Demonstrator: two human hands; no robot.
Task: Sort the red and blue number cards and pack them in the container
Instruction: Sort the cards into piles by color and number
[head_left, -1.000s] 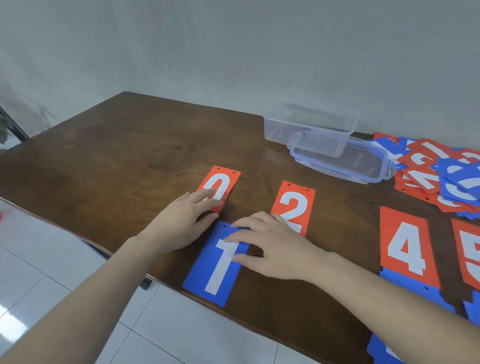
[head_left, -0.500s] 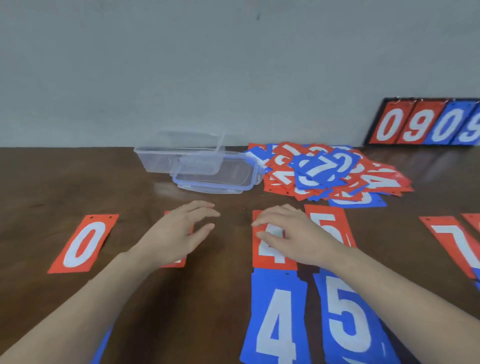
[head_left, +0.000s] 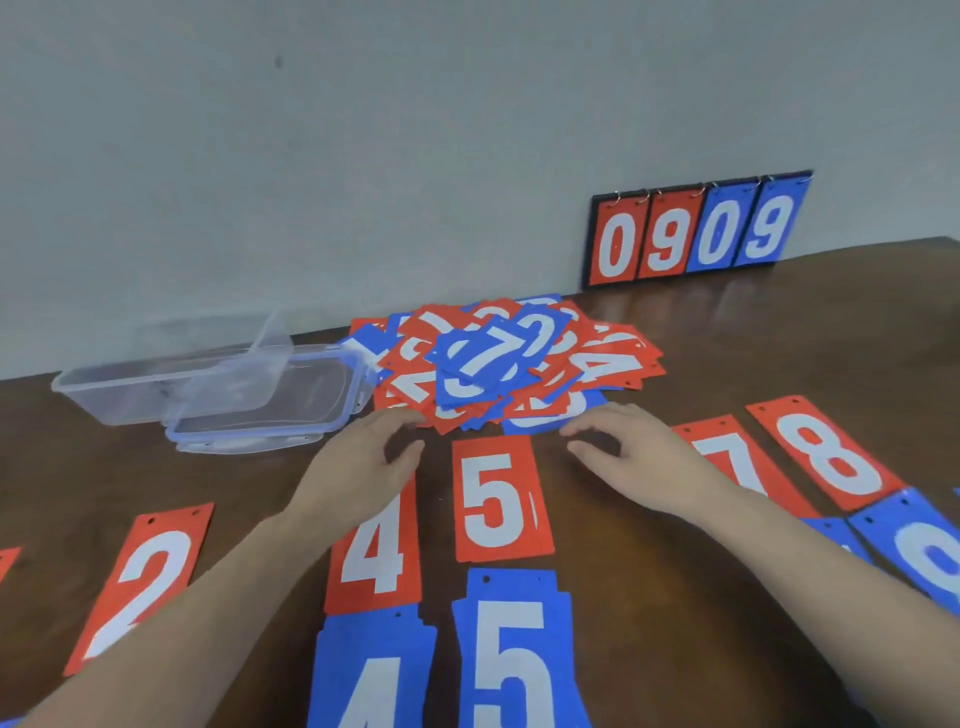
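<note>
A loose pile of red and blue number cards (head_left: 498, 364) lies at the back of the wooden table (head_left: 727, 332). In front of it, red cards 2 (head_left: 140, 582), 4 (head_left: 376, 561), 5 (head_left: 498, 499), 7 (head_left: 727, 457) and 8 (head_left: 826, 452) lie in a row, with blue 4 (head_left: 374, 675) and blue 5 (head_left: 519, 654) below. My left hand (head_left: 363, 467) hovers over the red 4's top, fingers relaxed, near the pile's front edge. My right hand (head_left: 634, 457) reaches toward the pile too, holding nothing. The clear container (head_left: 135, 389) stands at the left.
The container's blue-rimmed lid (head_left: 270, 415) leans against it. A scoreboard stand (head_left: 696, 234) showing 0909 leans on the wall at the back right. More blue cards (head_left: 924, 556) lie at the right edge.
The view has swung right from cards 0, 1 and 2 to the 4 and 5 cards. Both hands left the blue 1 and moved forward to the pile's front edge.
</note>
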